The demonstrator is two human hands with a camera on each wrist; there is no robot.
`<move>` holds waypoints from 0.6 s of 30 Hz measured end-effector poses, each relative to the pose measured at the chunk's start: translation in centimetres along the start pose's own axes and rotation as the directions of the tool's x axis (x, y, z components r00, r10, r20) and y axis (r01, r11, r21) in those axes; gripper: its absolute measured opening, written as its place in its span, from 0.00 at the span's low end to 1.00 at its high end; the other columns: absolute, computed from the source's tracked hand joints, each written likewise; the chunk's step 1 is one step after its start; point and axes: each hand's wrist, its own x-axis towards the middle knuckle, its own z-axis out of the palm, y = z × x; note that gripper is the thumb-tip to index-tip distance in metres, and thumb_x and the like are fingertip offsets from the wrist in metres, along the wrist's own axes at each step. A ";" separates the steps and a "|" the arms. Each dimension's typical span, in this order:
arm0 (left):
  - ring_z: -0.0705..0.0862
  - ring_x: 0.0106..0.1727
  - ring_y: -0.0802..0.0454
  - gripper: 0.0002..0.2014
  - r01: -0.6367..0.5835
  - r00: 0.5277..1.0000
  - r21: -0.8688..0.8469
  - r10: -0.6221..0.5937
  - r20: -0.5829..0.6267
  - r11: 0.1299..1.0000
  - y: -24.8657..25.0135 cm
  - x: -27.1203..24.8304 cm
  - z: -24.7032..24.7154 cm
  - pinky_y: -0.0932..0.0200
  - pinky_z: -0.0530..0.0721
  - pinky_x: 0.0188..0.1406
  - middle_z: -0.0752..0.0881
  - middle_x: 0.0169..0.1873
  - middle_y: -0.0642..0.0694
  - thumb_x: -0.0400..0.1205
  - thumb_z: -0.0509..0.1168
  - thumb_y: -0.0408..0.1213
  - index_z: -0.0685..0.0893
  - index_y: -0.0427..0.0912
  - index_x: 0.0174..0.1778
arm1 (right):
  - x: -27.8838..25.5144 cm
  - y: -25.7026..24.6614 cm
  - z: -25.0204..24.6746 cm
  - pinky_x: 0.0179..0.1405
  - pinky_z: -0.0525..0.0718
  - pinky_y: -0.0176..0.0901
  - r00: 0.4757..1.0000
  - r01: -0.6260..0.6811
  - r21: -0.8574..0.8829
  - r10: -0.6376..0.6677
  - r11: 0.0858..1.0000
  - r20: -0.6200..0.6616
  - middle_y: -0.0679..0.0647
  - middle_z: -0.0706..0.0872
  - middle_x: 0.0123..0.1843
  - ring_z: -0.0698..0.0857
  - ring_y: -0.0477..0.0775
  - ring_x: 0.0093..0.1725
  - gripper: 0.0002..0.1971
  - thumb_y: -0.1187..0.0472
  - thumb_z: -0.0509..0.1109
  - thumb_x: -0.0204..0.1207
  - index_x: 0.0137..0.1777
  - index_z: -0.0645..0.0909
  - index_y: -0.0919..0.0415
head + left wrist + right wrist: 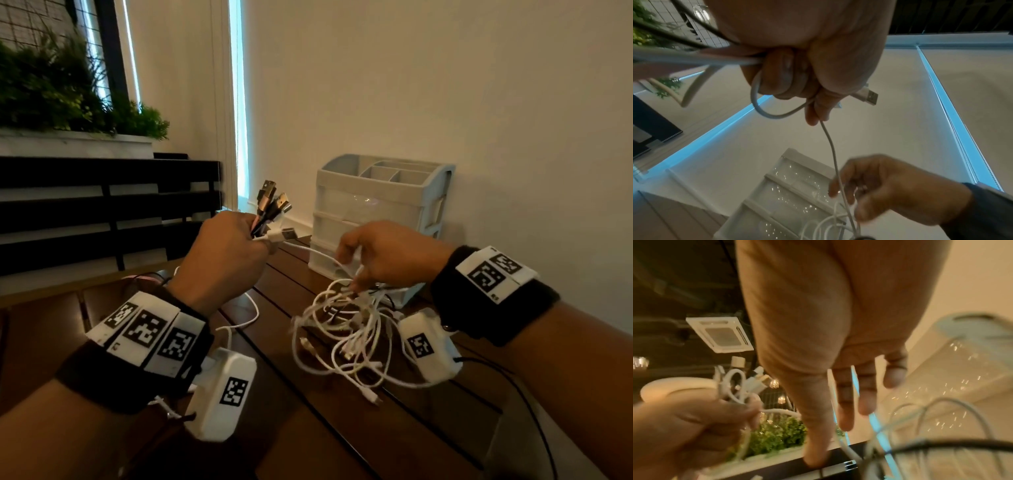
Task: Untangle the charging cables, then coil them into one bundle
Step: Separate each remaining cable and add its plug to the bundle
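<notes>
Head view: left hand (226, 253) clenches a bunch of black, pink and white USB plug ends (270, 209); right hand (387, 253) holds up a tangle of thin white charging cables (346, 335) above the dark slatted wooden table (342, 445), near a pale plastic drawer organiser (380, 205). Left wrist view: one white cable (830, 146) runs between the hands. Right wrist view: fingers (846, 402) loosely straight, so can't tell its grip.

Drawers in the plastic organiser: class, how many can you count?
3 drawers show in the organiser, stacked: top, middle, bottom. The right hand covers part, so more may be hidden.
</notes>
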 end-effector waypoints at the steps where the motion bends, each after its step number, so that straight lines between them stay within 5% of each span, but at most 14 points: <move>1: 0.76 0.27 0.49 0.10 0.003 1.000 -0.008 -0.003 0.001 1.000 0.1 -0.1 0.2 0.58 0.68 0.25 0.82 0.25 0.44 0.79 0.71 0.40 0.85 0.43 0.32 | 0.2 -0.6 0.2 0.39 0.75 0.33 0.999 0.034 0.051 -0.032 0.998 -0.026 0.41 0.85 0.46 0.80 0.37 0.41 0.14 0.53 0.80 0.68 0.53 0.84 0.48; 4: 0.74 0.24 0.51 0.13 0.002 0.999 -0.025 -0.003 -0.032 1.000 0.4 -0.2 -0.1 0.59 0.67 0.24 0.79 0.22 0.46 0.80 0.70 0.41 0.85 0.43 0.30 | 0.6 -1.5 1.1 0.51 0.84 0.44 0.997 0.055 0.067 -0.059 0.996 0.054 0.45 0.89 0.43 0.86 0.42 0.43 0.07 0.52 0.74 0.75 0.51 0.86 0.50; 7: 0.71 0.22 0.53 0.16 -0.007 0.998 -0.001 0.007 -0.066 1.000 0.4 0.1 -1.2 0.59 0.65 0.22 0.76 0.20 0.47 0.80 0.71 0.44 0.84 0.41 0.28 | 0.3 -0.3 0.8 0.49 0.82 0.46 0.996 -0.018 0.024 0.016 1.000 0.088 0.48 0.88 0.40 0.85 0.47 0.42 0.06 0.54 0.69 0.80 0.46 0.84 0.55; 12: 0.75 0.25 0.52 0.14 -0.025 0.996 0.007 0.025 -0.085 1.000 0.3 0.3 -1.6 0.59 0.68 0.23 0.80 0.23 0.46 0.79 0.72 0.43 0.84 0.42 0.29 | 0.6 1.1 -0.8 0.41 0.77 0.45 0.983 -0.088 -0.383 0.017 0.920 -0.184 0.49 0.83 0.40 0.82 0.54 0.44 0.07 0.64 0.67 0.73 0.38 0.78 0.51; 16: 0.83 0.31 0.54 0.10 0.016 0.999 0.065 -0.012 -0.051 0.998 -0.1 0.7 -3.7 0.61 0.74 0.28 0.85 0.28 0.47 0.69 0.80 0.40 0.87 0.40 0.33 | -0.1 1.8 -0.6 0.49 0.85 0.49 0.989 -0.145 -0.156 0.141 0.977 -0.033 0.48 0.88 0.40 0.86 0.49 0.43 0.02 0.60 0.75 0.74 0.41 0.87 0.56; 18: 0.81 0.28 0.59 0.08 0.065 0.998 0.138 -0.063 -0.021 0.988 -0.6 1.0 -4.9 0.63 0.72 0.24 0.85 0.28 0.49 0.68 0.81 0.35 0.88 0.40 0.35 | -0.5 2.6 -0.6 0.51 0.86 0.50 0.979 -0.198 -0.104 0.192 0.975 -0.066 0.50 0.90 0.41 0.87 0.47 0.43 0.04 0.57 0.74 0.75 0.45 0.88 0.57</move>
